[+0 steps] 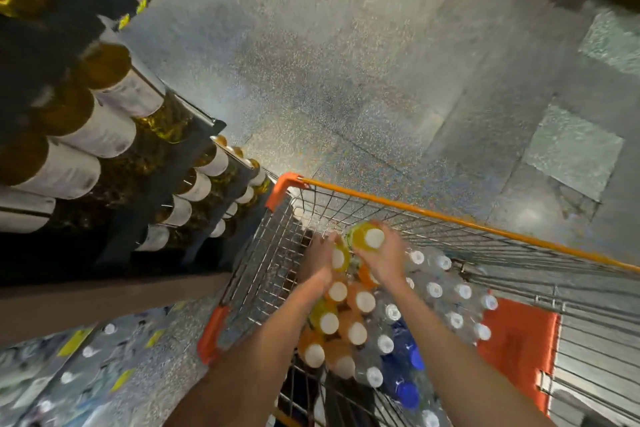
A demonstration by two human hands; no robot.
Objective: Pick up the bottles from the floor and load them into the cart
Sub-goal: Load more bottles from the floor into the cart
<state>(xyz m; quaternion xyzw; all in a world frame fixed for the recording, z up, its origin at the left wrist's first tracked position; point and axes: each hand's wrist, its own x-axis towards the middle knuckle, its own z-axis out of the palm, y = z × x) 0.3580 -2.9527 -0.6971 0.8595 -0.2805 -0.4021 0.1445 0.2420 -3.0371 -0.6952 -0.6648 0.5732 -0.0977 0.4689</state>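
Both hands reach into the far end of the cart (450, 218), the left hand (320, 258) gripping one yellow bottle (341, 258) and the right hand (384, 260) another yellow bottle (367, 236), probably to stand them upright beside the orange bottles (356, 302) already loaded

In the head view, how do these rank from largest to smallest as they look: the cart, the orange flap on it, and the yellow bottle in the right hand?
1. cart
2. orange flap
3. yellow bottle, gripped by the right hand

The gaps are plain; camera nearness does not change the order.
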